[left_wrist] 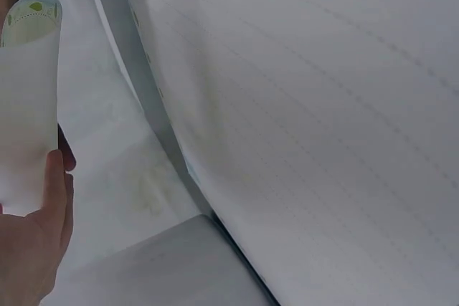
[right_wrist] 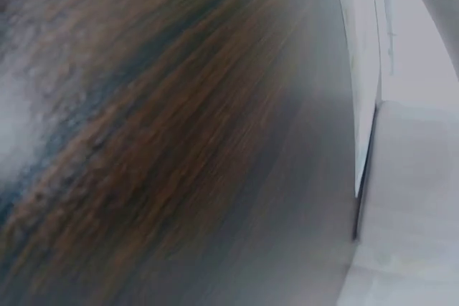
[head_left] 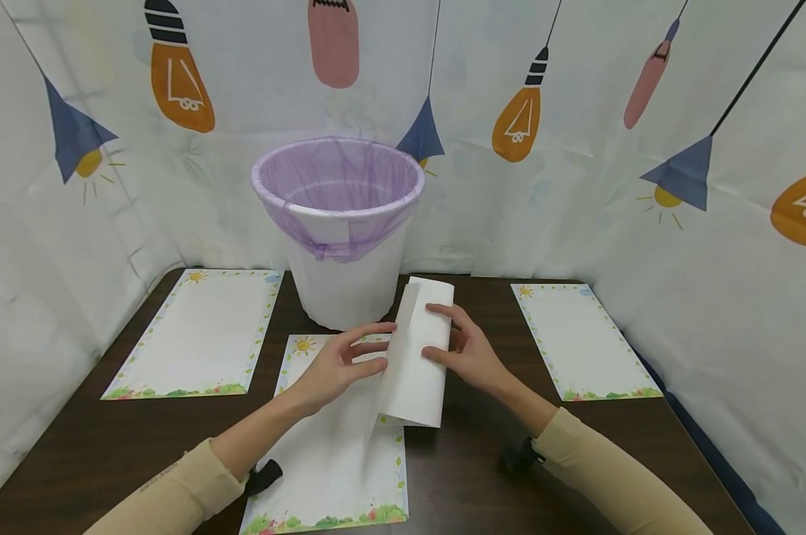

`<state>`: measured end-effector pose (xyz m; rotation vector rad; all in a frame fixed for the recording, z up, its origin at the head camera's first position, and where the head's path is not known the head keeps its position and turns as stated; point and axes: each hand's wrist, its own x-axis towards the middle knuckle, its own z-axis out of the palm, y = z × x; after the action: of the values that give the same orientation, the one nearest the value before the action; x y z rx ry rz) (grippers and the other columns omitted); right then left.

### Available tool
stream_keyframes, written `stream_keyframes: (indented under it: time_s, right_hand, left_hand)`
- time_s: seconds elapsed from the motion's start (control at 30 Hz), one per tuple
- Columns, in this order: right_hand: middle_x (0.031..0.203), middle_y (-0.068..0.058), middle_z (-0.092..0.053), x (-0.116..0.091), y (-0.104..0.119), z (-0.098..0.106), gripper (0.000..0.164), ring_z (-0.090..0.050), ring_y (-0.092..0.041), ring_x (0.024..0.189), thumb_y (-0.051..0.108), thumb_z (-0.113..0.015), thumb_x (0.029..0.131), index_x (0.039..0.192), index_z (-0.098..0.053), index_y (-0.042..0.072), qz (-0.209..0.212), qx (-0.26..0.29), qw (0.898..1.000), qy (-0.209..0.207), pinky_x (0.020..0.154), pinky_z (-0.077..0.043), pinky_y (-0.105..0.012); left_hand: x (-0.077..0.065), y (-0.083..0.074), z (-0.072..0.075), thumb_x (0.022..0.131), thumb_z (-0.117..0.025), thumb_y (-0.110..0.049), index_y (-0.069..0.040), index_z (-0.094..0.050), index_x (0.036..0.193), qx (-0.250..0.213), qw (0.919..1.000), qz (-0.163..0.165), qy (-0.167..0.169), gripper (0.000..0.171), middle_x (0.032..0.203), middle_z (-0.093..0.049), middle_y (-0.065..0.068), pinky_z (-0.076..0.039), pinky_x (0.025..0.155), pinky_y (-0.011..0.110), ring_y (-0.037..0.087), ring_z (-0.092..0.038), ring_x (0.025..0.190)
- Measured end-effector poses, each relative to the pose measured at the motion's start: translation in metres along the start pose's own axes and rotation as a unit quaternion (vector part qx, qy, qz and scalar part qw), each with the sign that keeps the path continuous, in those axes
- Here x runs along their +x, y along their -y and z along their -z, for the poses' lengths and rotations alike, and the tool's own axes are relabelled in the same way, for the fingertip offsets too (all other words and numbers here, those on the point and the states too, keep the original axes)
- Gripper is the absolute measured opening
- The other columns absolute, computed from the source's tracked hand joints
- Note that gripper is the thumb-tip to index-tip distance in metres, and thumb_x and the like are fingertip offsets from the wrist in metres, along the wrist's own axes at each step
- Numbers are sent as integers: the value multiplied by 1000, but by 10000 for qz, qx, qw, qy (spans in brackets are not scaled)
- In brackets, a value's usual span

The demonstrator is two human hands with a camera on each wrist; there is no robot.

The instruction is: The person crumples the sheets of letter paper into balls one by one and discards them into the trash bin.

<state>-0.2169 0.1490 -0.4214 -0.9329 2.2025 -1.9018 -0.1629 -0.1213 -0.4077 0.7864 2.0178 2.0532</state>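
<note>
The rolled paper [head_left: 419, 364] is held between both hands, above the middle flat sheet [head_left: 322, 475] on the worktop [head_left: 469, 483]. Its long axis is pointed away from the person, with the far end slanted slightly right, toward the foot of the bin [head_left: 349, 286]. Its right side is gripped by the right hand [head_left: 469, 353], thumb and index finger laid over the outer face. Its left edge is touched by the extended fingertips of the left hand [head_left: 342, 365]. A plain white outside is shown, with printed leaves glimpsed inside the loose, open end. Whether it is joined to the sheet below cannot be told.
</note>
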Motion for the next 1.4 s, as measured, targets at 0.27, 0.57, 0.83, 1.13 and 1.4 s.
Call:
stream_keyframes:
  time_s: [0.27,0.57,0.83,1.13,1.4]
  right_hand:
    - [148,-14,-39,3,3,-7,71,-62,-45,110,-8,-75,88,149,-43,7,124,-61,9999,77,74,-62,-45]
    - [143,-20,-47,5,2,-8,75,-62,-38,109,-15,-70,86,152,-38,0,374,150,9990,189,73,-62,-43]
    - [132,-23,-51,7,0,-9,69,-62,-27,106,-17,-67,85,147,-38,-6,591,381,9970,327,72,-60,-37]
    - [144,-21,-40,5,-4,1,78,-52,-29,120,-15,-58,91,158,-20,-4,761,1316,9762,1545,86,-58,-41]
    - [166,-12,-3,5,0,6,108,-44,-37,130,-17,-61,86,164,6,15,726,1474,9654,2025,78,-58,-38]
  left_hand:
    - [5,4,-2,99,-69,-7,-8,-54,148,283,9993,154,-188,51,156,-45,9,-55,94,39,39,-53,131]
    - [10,8,-2,96,-73,-7,-9,-57,145,445,9972,326,-507,51,149,-51,14,-57,88,35,34,-62,116]
    - [11,12,0,92,-78,-6,-9,-58,142,415,9947,590,-730,54,144,-51,15,-57,84,34,32,-63,110]
    - [12,12,-2,88,-80,-1,-5,-59,140,217,9914,745,-1052,56,139,-51,16,-56,77,28,24,-67,92]
    - [13,13,-1,87,-80,3,-4,-59,140,50,9884,898,-1224,58,138,-52,16,-57,76,29,22,-67,88]
